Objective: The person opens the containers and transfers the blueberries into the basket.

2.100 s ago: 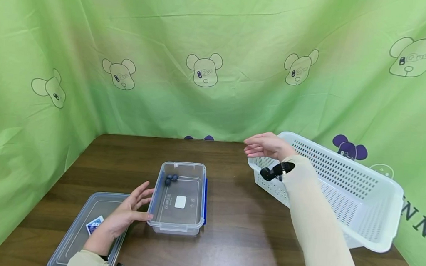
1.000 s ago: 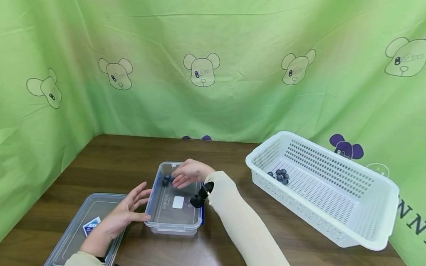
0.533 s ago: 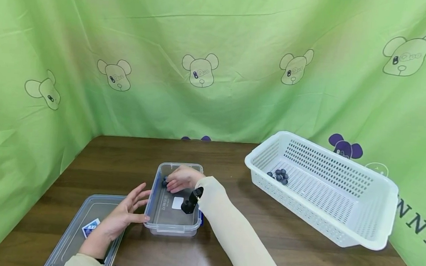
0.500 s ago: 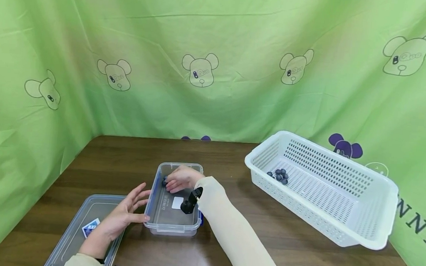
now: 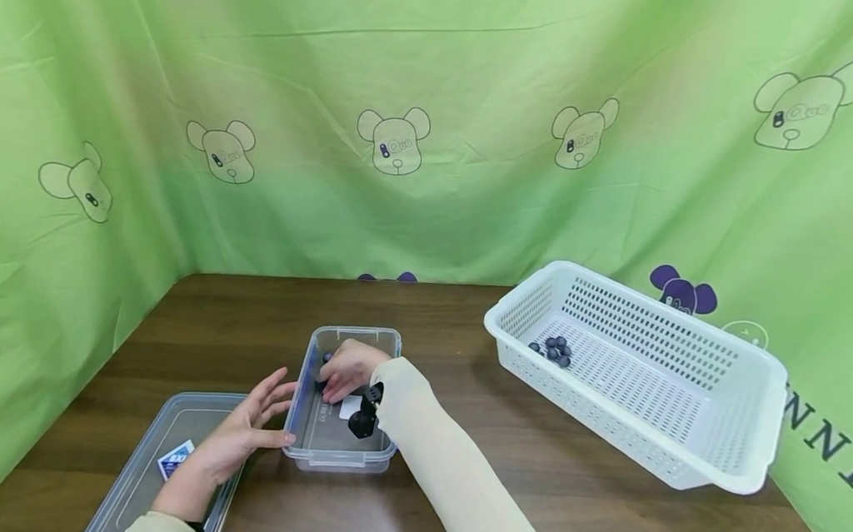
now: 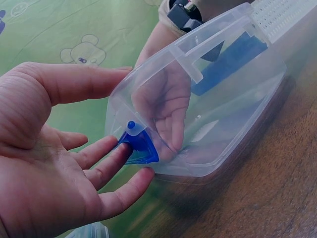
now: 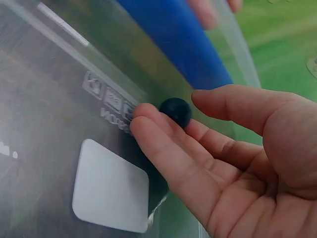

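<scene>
A clear plastic container (image 5: 339, 458) with blue side latches stands uncovered on the table. My right hand (image 5: 349, 370) is down inside it. In the right wrist view, a dark blueberry (image 7: 176, 112) lies between thumb and fingers of the right hand (image 7: 223, 158), the thumb tip at its edge. Another blueberry (image 5: 326, 357) shows by the far left inner wall; others may be hidden by the hand. My left hand (image 5: 244, 427) stands at the container's left side, its thumb on the rim. Its loosely spread fingers touch the blue latch (image 6: 138, 148) in the left wrist view.
A white perforated basket (image 5: 632, 424) stands at the right with several blueberries (image 5: 557, 350) in its left end. The container's clear lid (image 5: 135, 477), bearing a blue-and-white sticker (image 5: 174, 458), lies under the left forearm. A green printed curtain (image 5: 432, 200) hangs behind the wooden table (image 5: 451, 335).
My right hand has come from over the basket leftward into the container, then lower and nearer, its fingers curling. Several blueberries show in the basket, earlier covered by the arm. The left hand stays put.
</scene>
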The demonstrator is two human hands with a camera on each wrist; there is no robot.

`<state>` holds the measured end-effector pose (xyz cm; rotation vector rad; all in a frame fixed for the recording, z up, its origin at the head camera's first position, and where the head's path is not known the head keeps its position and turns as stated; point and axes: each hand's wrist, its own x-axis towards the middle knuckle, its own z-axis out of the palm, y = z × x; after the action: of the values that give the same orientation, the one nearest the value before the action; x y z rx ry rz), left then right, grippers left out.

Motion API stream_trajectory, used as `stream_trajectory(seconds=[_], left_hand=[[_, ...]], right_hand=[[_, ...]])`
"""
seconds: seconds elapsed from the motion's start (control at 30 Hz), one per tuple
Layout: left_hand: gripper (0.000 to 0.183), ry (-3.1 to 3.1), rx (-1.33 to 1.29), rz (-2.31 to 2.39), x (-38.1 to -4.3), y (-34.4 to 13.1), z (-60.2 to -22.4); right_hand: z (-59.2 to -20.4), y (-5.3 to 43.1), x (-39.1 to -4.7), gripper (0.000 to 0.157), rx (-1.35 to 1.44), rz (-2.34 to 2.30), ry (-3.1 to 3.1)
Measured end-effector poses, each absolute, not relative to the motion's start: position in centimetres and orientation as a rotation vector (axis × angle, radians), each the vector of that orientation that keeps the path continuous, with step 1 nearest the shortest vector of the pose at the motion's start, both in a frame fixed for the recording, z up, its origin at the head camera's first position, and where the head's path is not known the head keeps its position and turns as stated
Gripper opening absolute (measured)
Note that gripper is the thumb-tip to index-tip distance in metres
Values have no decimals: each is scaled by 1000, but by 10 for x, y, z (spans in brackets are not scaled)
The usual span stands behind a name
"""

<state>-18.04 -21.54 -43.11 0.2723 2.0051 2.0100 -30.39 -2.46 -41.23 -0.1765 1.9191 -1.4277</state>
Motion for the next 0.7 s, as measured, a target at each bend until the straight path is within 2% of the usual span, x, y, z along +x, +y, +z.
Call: stream_trajectory(seconds=[0.27,0.7], left_hand=[[100,2005,263,2016,-180,-215,-430],[100,1999,261,2014,-180,-215,-431]], right_hand=[[-411,-34,-297,15,-166,-1378,2036],[-407,-27,-306,16,-201,-1428,1897]])
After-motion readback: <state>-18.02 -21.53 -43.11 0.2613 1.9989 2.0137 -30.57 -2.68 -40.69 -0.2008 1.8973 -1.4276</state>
